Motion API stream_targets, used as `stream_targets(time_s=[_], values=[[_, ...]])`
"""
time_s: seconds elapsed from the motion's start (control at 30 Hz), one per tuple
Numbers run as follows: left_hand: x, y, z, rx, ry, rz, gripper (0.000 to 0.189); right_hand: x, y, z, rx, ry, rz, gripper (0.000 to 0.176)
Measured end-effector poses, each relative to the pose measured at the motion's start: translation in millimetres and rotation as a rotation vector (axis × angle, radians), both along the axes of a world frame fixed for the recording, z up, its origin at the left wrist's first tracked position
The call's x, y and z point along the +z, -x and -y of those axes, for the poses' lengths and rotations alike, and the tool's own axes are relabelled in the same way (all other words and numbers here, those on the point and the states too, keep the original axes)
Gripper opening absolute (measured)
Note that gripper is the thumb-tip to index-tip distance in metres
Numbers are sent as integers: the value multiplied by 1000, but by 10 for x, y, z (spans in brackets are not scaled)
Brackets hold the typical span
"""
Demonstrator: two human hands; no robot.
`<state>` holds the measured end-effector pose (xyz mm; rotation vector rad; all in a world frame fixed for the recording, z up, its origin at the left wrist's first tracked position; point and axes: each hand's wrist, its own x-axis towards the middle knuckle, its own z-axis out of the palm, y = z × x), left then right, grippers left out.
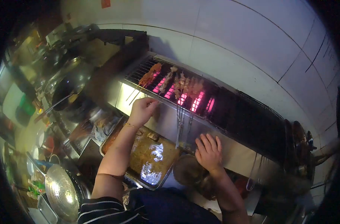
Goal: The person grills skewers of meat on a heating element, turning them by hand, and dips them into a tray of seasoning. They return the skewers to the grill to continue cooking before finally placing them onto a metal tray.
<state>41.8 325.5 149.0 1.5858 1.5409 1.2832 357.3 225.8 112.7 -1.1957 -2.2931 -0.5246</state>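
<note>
Several skewers (182,85) lie across the grill (138,74); the left hand (141,112) is narrowly curled, its hold unclear, the right hand (208,152) wide. Handling seems safest by the handle ends (177,136).

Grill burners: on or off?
On under the meat skewers: pink-orange glow shows through the grate. Cannot tell for the dark right-hand section.

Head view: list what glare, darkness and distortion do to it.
Head view: wide-angle distortion bows the tile lines on the wall, with black corners; the heating bars glow pink; white glare spots the tray and perforated strainer; the grill's right part sinks into darkness; clutter at far left looks soft.
</note>
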Motion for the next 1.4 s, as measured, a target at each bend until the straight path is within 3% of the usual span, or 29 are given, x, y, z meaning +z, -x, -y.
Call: stream_targets(time_s=[0.07, 0.17, 0.47, 0.57, 0.67, 0.73, 0.83, 0.9, 1.0, 1.1, 1.2, 1.3, 1.4], values=[[202, -73, 111, -69, 227, 441, 21, 11, 7, -3, -5, -2, 3, 33], [102, -99, 117, -121, 225, 654, 23, 5, 14, -3, -7, 0, -2, 32], [-142, -115, 43, -120, 236, 718, 26, -5, 21, -12, -11, -5, -6, 31], [-21, -154, 169, -38, 294, 830, 32, 6, 28, -10, -7, 1, -14, 31], [-305, -148, 284, 71, 300, 1108, 35, 17, 32, 1, 1, -3, -13, 32], [-660, -173, 507, 28, 231, 1061, 34, 8, 16, 13, 7, -1, -20, 32], [-829, -420, 948, 46, 403, 999, 31, -1, -7, 13, 21, 3, -36, 32], [-719, -558, 1135, -3, 555, 950, 28, 19, -26, 14, 36, 1, -34, 31], [-502, -688, 1064, -76, 355, 864, 28, 31, -34, 33, 48, -22, -47, 30], [-90, -904, 880, -63, 364, 835, 28, 5, -52, 33, 55, -32, -69, 28], [134, -960, 601, -285, 566, 761, 22, -72, -92, 19, 75, -33, -82, 34], [210, -1013, 389, -279, 815, 589, 26, -150, -128, -15, 108, -40, -121, 36], [395, -1184, 370, -249, 867, 389, 24, -191, -118, -46, 100, -123, -146, 38]])
